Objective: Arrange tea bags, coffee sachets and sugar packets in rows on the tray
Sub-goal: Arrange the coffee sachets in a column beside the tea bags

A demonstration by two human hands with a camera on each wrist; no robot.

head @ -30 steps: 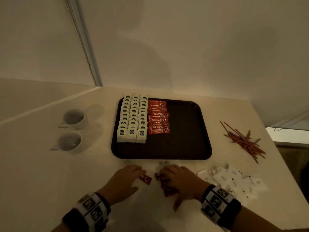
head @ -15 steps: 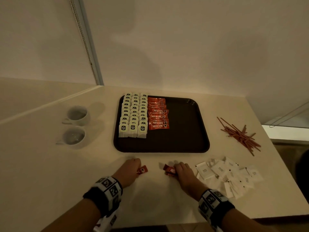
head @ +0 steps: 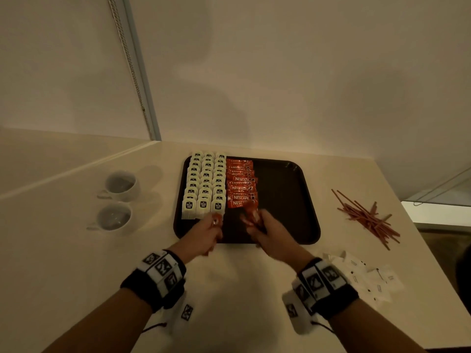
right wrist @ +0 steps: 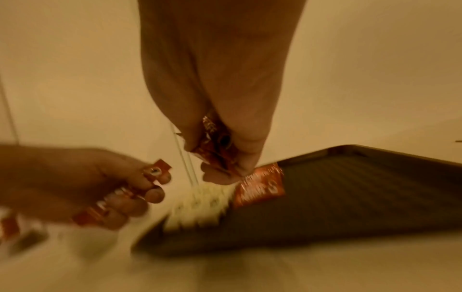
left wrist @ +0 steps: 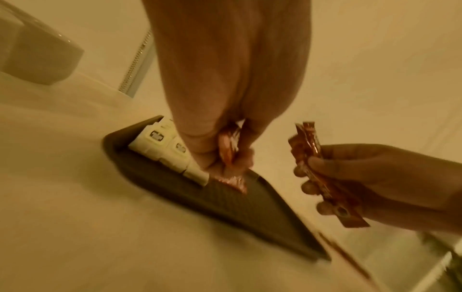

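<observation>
A dark tray (head: 288,200) holds three rows of white tea bags (head: 204,184) on its left side and a row of red coffee sachets (head: 240,184) beside them. My left hand (head: 207,231) hovers over the tray's near edge and grips red coffee sachets (left wrist: 228,146) in curled fingers. My right hand (head: 265,226) is just right of it, below the sachet row, gripping a bunch of red sachets (left wrist: 322,177) too. White sugar packets (head: 367,276) lie loose on the table at the right.
Two white cups (head: 119,200) stand left of the tray. A pile of red stir sticks (head: 367,217) lies to the right. The tray's right half (head: 283,179) is bare. A wall rises behind the table.
Both hands lifted sachets off the table in front of the tray and carried them forward over the tray's near edge.
</observation>
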